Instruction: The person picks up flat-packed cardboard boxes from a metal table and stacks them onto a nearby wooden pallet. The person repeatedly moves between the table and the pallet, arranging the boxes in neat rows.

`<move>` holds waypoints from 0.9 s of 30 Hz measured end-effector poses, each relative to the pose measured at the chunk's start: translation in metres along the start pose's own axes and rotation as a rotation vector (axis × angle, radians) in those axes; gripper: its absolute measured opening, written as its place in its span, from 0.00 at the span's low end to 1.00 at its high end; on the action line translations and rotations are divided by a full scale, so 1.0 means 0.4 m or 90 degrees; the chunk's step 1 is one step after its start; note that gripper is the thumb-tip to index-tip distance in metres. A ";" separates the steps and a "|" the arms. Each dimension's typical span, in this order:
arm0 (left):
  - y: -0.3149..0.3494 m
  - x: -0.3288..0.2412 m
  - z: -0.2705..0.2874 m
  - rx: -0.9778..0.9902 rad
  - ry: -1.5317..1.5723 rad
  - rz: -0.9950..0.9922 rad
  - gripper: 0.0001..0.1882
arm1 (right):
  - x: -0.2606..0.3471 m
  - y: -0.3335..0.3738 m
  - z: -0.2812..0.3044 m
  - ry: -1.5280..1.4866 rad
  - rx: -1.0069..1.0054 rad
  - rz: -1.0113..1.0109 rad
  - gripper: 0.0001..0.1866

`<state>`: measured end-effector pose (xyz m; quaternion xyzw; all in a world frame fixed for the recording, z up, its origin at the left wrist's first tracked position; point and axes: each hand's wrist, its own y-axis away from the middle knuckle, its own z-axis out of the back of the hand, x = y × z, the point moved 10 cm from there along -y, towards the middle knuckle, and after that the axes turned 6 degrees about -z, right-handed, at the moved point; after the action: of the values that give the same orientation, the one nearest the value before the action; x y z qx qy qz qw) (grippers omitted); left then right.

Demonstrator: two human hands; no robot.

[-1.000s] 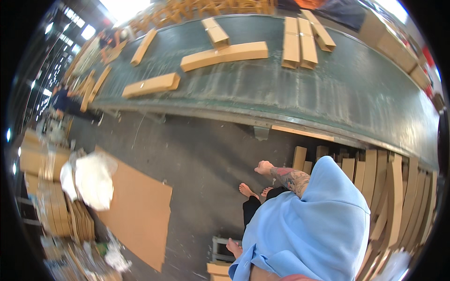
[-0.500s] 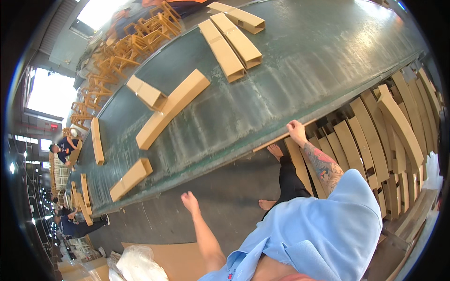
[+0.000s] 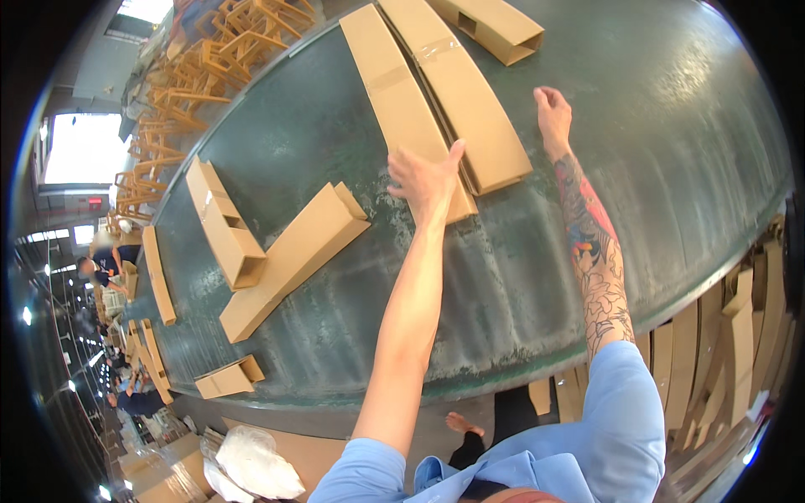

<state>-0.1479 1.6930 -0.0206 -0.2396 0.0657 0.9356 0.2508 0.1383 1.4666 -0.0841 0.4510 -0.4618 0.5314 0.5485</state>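
Note:
Two long flat cardboard boxes lie side by side on a dark green belt (image 3: 545, 277). My left hand (image 3: 426, 178) is stretched out with fingers spread, over the near end of the left long box (image 3: 394, 92). My right hand (image 3: 553, 109), on a tattooed forearm, hovers over the belt just right of the right long box (image 3: 470, 101), fingers loosely curled and holding nothing. I cannot tell whether the left hand touches the box.
More long cardboard boxes lie on the belt: one slanted (image 3: 293, 260), one open-ended (image 3: 222, 222), one at the far edge (image 3: 495, 25). Flat cardboard stands stacked at the right (image 3: 738, 335). Other people work far left (image 3: 101, 268). A white bag (image 3: 251, 465) lies on the floor.
Both my arms have reached up and forward over the belt toward the two long boxes. The view has tilted closer to the belt.

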 end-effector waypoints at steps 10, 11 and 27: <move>-0.089 -0.088 -0.124 0.077 -0.026 -0.019 0.73 | -0.187 -0.585 -0.266 -0.180 0.011 -0.239 0.47; -0.090 -0.099 -0.131 0.073 -0.011 -0.027 0.73 | -0.190 -0.619 -0.247 -0.166 0.012 -0.213 0.48; 0.119 0.210 0.030 0.202 0.150 0.054 0.74 | -0.147 0.635 0.222 -0.038 0.166 -0.311 0.31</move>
<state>-0.2407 1.6914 -0.0505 -0.3021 0.2509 0.8888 0.2364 -0.1185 1.3764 -0.1263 0.6315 -0.2831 0.4247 0.5836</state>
